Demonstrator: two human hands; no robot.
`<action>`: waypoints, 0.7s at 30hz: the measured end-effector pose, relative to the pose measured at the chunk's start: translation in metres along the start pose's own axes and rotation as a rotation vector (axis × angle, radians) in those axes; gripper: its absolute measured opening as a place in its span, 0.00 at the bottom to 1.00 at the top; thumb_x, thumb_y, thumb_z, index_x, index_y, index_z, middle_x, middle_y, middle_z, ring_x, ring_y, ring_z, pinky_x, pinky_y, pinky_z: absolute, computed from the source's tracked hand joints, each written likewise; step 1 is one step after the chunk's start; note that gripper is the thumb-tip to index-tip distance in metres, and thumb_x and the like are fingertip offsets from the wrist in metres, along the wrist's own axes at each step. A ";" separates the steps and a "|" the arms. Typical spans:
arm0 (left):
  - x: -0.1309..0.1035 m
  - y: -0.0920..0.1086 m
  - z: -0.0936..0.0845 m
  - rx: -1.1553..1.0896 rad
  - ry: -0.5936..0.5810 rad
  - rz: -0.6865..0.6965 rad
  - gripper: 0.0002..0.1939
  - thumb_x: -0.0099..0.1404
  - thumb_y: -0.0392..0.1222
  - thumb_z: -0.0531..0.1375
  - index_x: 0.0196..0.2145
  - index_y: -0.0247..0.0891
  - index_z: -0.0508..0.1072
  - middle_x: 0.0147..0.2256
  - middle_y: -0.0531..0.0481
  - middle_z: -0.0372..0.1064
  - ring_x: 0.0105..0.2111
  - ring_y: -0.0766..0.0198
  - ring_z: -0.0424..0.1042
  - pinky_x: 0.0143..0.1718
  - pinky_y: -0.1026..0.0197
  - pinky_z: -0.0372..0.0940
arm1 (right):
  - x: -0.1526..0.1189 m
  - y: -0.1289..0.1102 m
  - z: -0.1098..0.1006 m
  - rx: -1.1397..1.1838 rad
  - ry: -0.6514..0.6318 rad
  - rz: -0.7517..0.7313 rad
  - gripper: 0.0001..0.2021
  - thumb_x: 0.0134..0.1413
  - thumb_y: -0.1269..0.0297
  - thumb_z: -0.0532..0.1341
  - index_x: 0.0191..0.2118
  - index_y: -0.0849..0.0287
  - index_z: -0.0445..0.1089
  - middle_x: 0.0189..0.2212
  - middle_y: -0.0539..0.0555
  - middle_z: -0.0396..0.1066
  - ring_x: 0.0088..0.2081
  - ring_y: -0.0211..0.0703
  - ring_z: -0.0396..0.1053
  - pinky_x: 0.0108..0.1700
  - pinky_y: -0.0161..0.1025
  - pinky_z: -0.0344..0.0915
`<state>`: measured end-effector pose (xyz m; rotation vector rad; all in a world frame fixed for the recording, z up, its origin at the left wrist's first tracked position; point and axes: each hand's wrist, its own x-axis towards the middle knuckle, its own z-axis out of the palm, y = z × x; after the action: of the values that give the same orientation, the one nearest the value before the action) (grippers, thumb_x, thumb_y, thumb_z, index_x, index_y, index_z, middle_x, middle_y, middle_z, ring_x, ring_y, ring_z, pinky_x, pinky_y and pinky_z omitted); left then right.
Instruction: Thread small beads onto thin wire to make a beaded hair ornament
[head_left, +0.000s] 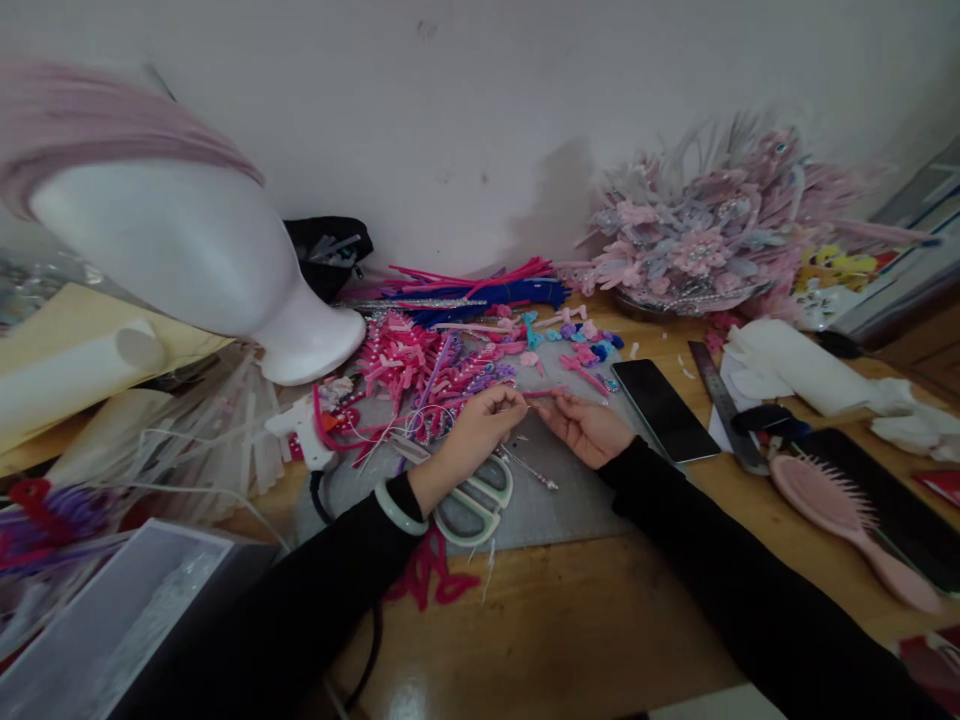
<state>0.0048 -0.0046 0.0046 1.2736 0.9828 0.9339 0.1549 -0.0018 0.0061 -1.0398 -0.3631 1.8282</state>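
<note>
A slim, fuzzy pink stem (546,392) sits between the left hand (491,415) and right hand (589,428), their fingertips pinched narrowly on it, over the grey mat (555,525); its long axis runs sideways, nearly level.

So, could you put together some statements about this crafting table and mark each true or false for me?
1. The left hand and right hand are close together above the grey mat. True.
2. The right hand is gripping the pink hairbrush. False: the brush lies farther right, apart from that hand.
3. A pale bangle circles the left wrist. True.
4. The scissors lie to the right of the phone. False: they lie to its left.
</note>
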 end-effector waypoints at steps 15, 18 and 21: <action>0.000 0.000 0.000 0.000 -0.004 -0.018 0.07 0.52 0.42 0.56 0.25 0.34 0.64 0.14 0.60 0.51 0.14 0.76 0.50 0.15 0.71 0.45 | -0.003 -0.003 0.000 -0.089 -0.072 -0.003 0.10 0.52 0.80 0.45 0.30 0.60 0.58 0.21 0.50 0.69 0.25 0.32 0.71 0.27 0.28 0.68; -0.001 0.002 0.001 -0.004 -0.004 -0.021 0.07 0.52 0.41 0.57 0.24 0.34 0.63 0.14 0.61 0.50 0.14 0.77 0.50 0.15 0.71 0.45 | -0.005 -0.003 0.000 -0.221 -0.086 0.036 0.08 0.56 0.68 0.47 0.29 0.61 0.60 0.11 0.43 0.58 0.09 0.27 0.55 0.09 0.22 0.51; -0.001 0.003 0.001 -0.005 -0.004 -0.020 0.07 0.52 0.41 0.57 0.24 0.34 0.63 0.14 0.60 0.50 0.14 0.77 0.50 0.15 0.71 0.45 | -0.005 -0.005 0.000 -0.309 -0.086 0.075 0.11 0.56 0.64 0.47 0.25 0.60 0.59 0.08 0.39 0.47 0.07 0.24 0.40 0.08 0.21 0.36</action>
<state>0.0058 -0.0054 0.0073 1.2597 0.9874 0.9174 0.1587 -0.0038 0.0121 -1.1988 -0.6837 1.9280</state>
